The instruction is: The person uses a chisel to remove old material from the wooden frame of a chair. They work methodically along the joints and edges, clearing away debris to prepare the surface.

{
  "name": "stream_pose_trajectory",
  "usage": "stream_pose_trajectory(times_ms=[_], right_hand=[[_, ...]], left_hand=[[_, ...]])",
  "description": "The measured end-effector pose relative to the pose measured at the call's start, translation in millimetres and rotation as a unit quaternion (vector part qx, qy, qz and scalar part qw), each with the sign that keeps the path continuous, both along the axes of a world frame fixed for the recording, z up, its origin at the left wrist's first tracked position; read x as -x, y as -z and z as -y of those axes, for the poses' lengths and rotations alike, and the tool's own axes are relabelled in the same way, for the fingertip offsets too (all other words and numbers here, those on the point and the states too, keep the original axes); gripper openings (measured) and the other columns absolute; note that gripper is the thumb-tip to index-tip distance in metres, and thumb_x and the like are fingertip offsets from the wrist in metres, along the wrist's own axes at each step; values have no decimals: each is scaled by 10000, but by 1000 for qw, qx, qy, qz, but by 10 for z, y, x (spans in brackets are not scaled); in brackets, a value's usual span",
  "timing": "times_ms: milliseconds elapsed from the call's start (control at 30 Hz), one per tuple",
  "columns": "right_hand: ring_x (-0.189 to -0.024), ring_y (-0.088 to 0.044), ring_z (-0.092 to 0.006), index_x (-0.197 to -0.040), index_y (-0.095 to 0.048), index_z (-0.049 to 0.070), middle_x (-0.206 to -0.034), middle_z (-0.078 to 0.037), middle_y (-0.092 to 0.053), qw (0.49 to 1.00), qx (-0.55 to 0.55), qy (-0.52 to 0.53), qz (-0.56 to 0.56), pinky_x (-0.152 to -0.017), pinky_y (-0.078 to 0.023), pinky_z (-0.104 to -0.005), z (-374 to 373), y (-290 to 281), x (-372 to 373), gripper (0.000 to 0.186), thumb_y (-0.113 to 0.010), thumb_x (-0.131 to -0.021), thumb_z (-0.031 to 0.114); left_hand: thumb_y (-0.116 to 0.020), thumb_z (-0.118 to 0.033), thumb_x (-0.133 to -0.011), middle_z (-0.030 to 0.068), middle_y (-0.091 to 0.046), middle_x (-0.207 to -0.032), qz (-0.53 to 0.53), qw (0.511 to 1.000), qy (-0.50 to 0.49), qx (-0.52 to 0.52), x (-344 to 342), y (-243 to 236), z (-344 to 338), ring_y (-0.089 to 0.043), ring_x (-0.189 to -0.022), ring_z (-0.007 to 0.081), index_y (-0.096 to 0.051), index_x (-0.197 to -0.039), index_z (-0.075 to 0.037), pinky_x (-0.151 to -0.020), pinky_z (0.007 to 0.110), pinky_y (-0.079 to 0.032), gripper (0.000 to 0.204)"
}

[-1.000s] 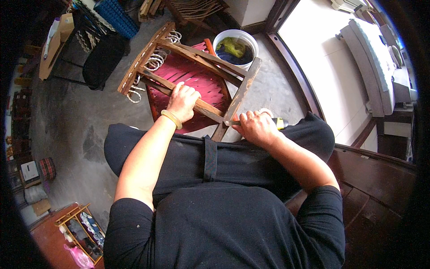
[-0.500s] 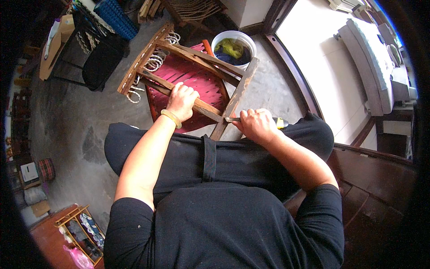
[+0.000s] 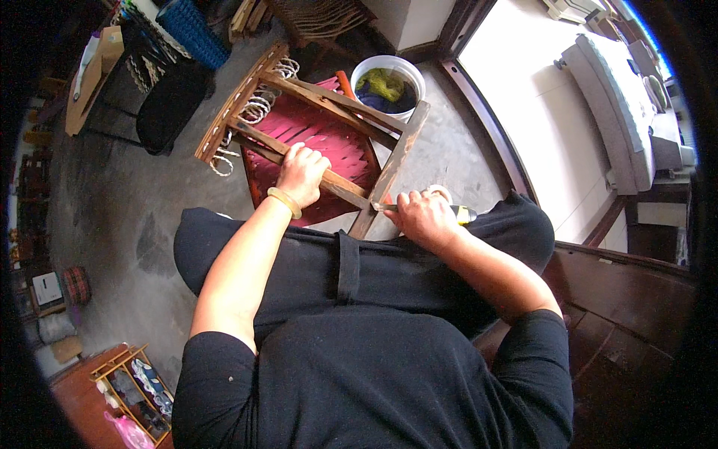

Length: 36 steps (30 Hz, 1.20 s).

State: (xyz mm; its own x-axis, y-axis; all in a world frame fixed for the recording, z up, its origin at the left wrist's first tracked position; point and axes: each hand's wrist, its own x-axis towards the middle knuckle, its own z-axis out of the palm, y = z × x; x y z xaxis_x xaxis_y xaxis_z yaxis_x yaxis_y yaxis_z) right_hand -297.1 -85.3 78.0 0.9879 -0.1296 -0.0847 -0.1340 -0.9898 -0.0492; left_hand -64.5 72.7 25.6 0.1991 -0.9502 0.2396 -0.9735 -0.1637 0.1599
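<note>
My left hand [image 3: 303, 176] is wrapped around a rail of a worn wooden frame [image 3: 394, 161], which leans away from my lap. My right hand [image 3: 423, 218] grips a hand tool with a yellow-and-black handle [image 3: 467, 215]. Its slim metal blade points left and its tip touches the frame near the joint of rail and crosspiece; whether it is a chisel or a screwdriver I cannot tell. White cord loops [image 3: 259, 105] hang from holes along the frame's far-left bar. Beneath the frame lies a red, paint-worn panel [image 3: 299, 127] with dark edges.
A white bucket [image 3: 420, 72] holding yellow-green and dark blue material stands beyond the frame. A black chair [image 3: 173, 108] and a blue woven roll [image 3: 193, 34] are at the upper left. A door track [image 3: 490, 123] runs along the right. A roundish pale item [image 3: 437, 191] sits behind my right hand.
My right hand and the tool have shifted slightly left, and a roundish pale item now shows behind that hand. My left hand keeps its hold on the rail.
</note>
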Motion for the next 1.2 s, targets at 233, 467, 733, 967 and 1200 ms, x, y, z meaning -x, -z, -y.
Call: stream_pose_trajectory(times_ms=[233, 467, 733, 967, 1200], right_hand=[[-607, -615, -259, -777, -567, 73, -672, -98, -594, 998, 10, 2, 62, -577, -481, -388, 13, 105, 22, 400, -556, -858, 464], [-640, -630, -268, -818, -570, 65, -712, -115, -608, 999, -13, 9, 39, -553, -496, -389, 85, 149, -30, 416, -531, -873, 476], [-638, -627, -258, -881, -560, 65, -714, -108, -604, 998, -29, -38, 27, -540, -495, -386, 59, 136, -61, 439, -491, -887, 499], [-633, -616, -257, -901, -565, 15, -748, -124, -603, 996, -16, -70, 46, -518, -489, -382, -190, 120, 80, 471, -526, -867, 483], [-659, -610, -252, -890, -566, 44, -711, -102, -580, 998, -1, -32, 60, -525, -480, -381, -114, 213, 18, 437, -526, -868, 478]], left_hand=[[-606, 0, -604, 51, -567, -813, -4, 1000, 1, 0, 33, -6, 8, -545, -892, 262, -588, -822, -121, -974, 426, -344, 250], [-592, -23, -629, 54, -558, -809, 17, 1000, 3, 14, 16, 17, 23, -541, -871, 255, -576, -798, -118, -943, 418, -365, 194], [-608, 3, -595, 51, -559, -814, 6, 1000, 1, 8, -4, 11, 30, -540, -885, 258, -582, -820, -119, -938, 408, -364, 258], [-602, 10, -596, 55, -556, -796, 1, 1000, 5, 23, 40, 7, 45, -542, -865, 262, -576, -812, -121, -932, 411, -366, 254], [-601, 17, -598, 55, -557, -795, -4, 1000, 0, 13, 45, -16, 29, -542, -863, 265, -574, -809, -117, -919, 421, -371, 250]])
